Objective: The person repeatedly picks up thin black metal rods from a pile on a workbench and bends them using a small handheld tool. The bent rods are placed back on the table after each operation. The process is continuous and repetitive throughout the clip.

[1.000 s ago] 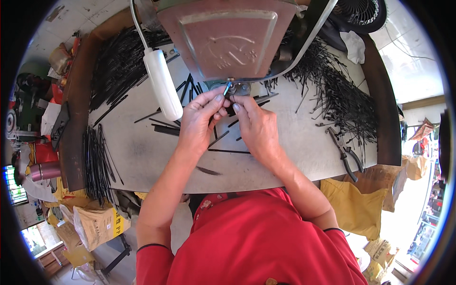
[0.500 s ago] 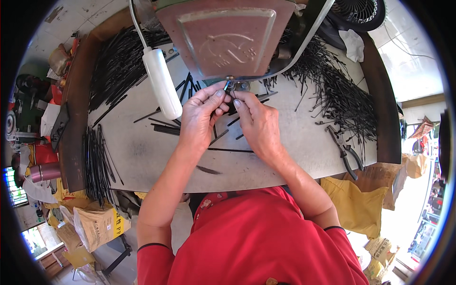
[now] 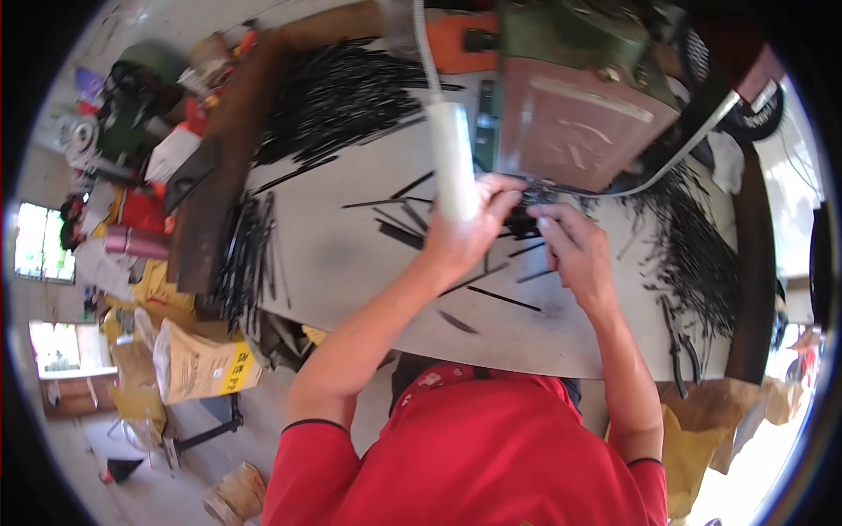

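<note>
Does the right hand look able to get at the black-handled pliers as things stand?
Probably yes: the black-handled pliers lie uncovered, right of the right forearm, with bare tabletop between. The right hand is at the pink-and-green machine, so it would have to leave there first.

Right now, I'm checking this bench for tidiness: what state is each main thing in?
Pink-and-green machine, standing; running or not, unclear
Left hand, fingers bent, grip unclear
Right hand, fingers bent, grip unclear
White tube, hanging from a cord-like neck
Pliers, lying, handles parted
Rear-left black strips, heaped
Right-hand black pieces, heaped
</note>
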`<state>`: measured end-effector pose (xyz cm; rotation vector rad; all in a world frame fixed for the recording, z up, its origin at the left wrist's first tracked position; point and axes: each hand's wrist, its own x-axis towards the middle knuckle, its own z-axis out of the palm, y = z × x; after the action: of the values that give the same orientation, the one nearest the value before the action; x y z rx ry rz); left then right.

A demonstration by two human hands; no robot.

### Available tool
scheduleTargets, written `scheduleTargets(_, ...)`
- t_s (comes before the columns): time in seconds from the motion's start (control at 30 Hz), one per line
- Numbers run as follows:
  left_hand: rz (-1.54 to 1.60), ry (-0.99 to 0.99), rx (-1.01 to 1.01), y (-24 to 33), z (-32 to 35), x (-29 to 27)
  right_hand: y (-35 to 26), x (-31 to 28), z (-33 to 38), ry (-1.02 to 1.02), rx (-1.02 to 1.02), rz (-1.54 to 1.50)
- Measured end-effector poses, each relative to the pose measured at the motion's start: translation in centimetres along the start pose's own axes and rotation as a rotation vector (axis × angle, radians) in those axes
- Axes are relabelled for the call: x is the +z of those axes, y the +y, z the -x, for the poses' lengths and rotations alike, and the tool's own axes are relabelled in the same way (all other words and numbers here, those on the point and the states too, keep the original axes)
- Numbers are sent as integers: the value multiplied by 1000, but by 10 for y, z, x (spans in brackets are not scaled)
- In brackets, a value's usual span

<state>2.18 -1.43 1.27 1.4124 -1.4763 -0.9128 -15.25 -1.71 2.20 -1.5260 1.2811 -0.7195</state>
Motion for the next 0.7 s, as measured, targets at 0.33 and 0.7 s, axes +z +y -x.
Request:
scheduleTargets(0.33,786,-150,-411,16,24,-13,-11,15,31,28,-26,-459)
scheduleTargets(0.7,-806,516,252,-63,10,-120,9,0,65,189,59,-523)
